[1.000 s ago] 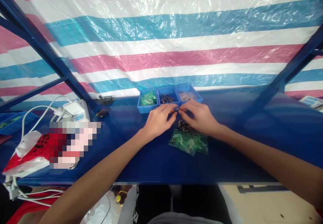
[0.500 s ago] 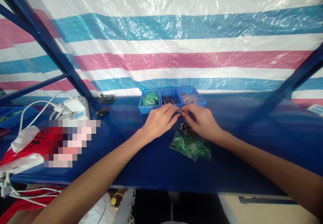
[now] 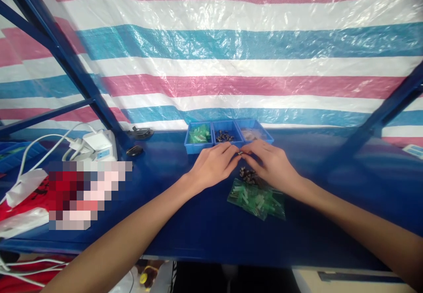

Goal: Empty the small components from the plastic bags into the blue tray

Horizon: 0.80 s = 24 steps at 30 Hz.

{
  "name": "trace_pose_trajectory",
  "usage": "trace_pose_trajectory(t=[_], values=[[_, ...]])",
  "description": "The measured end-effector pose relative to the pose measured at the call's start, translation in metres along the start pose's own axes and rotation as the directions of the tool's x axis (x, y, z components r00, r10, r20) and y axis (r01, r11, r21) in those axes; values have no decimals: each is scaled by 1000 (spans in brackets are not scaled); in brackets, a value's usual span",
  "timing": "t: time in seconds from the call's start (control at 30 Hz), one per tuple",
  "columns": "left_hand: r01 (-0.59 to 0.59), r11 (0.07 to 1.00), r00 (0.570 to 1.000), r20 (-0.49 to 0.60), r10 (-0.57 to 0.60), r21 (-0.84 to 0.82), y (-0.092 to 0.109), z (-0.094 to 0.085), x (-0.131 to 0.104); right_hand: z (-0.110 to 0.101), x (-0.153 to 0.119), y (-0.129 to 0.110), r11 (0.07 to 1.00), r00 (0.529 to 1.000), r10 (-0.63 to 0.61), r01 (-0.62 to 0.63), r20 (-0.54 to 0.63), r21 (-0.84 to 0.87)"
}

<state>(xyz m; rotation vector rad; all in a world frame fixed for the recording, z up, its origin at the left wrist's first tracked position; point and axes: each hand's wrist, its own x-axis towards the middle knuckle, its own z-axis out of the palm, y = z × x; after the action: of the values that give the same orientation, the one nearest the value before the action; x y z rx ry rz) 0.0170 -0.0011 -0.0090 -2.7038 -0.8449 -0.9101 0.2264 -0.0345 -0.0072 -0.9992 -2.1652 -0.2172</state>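
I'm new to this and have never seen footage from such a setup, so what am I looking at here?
There is no robot: these are a person's own bare hands, seen by a camera worn on the head that looks forward and down. Every picture comes from that one camera.

The left hand and the right hand meet in the middle, with a small part between their fingertips; it is too small to identify.

On the blue table, just beyond the hands, stand blue bins in a row, with green, dark and pale pieces in them. Nearer the person lie a pile of dark parts and green packets. Further left are a white power strip and cables. A striped sheet hangs behind.
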Motion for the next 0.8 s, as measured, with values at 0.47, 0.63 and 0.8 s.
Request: trace_pose_trajectory(t=[0.47, 0.63, 0.8], values=[[-18, 1000, 999, 31, 18, 17, 1, -3, -1, 0, 2, -9, 993, 995, 98, -98, -3, 71], [-25, 999, 1000, 7, 25, 24, -3, -1, 0, -1, 1, -9, 993, 995, 103, -102, -5, 64], [-10, 1000, 1000, 11, 10, -19, -4, 0, 0, -1, 1, -6, 992, 994, 109, -108, -21, 59]])
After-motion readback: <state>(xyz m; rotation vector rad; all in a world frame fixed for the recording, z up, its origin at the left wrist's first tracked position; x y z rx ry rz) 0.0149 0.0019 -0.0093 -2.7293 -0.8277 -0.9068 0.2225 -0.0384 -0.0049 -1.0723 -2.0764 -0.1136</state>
